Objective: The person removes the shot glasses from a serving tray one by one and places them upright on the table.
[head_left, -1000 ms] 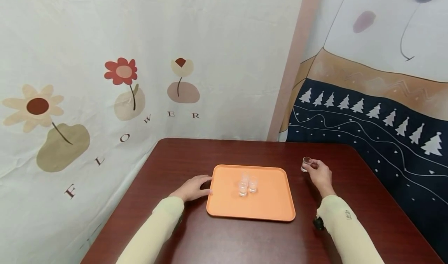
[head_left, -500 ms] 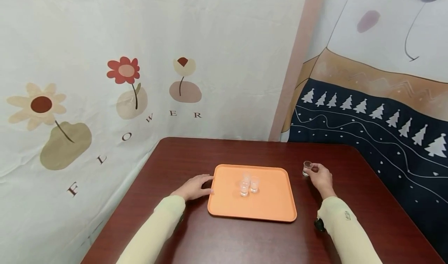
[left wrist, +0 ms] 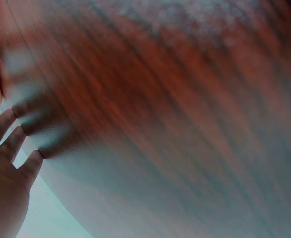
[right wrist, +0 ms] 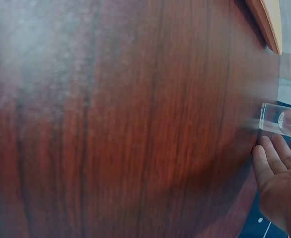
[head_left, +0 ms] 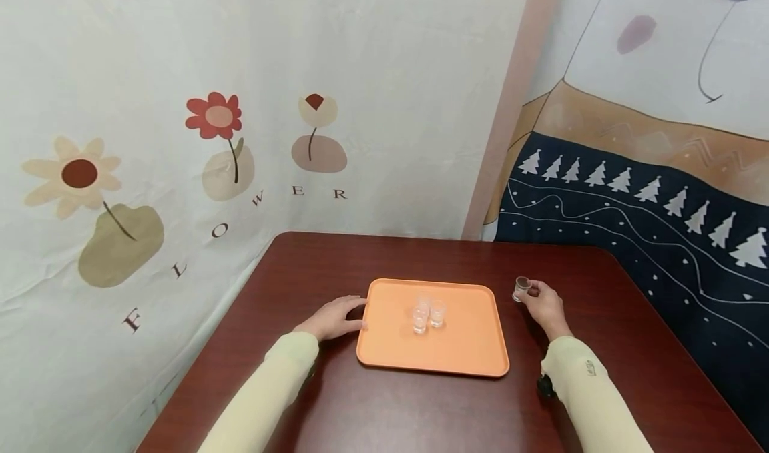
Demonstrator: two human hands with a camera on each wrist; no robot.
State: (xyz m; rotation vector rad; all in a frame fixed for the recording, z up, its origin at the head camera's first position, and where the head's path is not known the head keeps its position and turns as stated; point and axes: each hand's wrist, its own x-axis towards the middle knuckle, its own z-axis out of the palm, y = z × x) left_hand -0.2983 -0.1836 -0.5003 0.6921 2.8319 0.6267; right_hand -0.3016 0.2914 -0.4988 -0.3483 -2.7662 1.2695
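My right hand (head_left: 547,306) pinches a small clear shot glass (head_left: 521,289) to the right of the orange tray. The right wrist view shows the same shot glass (right wrist: 274,119) between thumb and fingers, its thick base close to the tabletop. On the orange tray (head_left: 468,353), three more clear shot glasses (head_left: 436,314) stand upright in a tight cluster near the middle. My left hand (head_left: 333,317) rests at the tray's left edge, thumb and fingertips right at the rim. In the left wrist view the left hand's fingers (left wrist: 32,161) are spread and extended.
The dark red-brown wooden table (head_left: 408,413) extends around the tray. Behind it hangs a pale cloth with printed flowers (head_left: 213,116); a dark blue cloth with white trees (head_left: 607,219) borders the right side.
The right hand and its shot glass have shifted slightly and come down close to the table. The left hand stays at the tray's edge, and the glasses on the tray keep their places.
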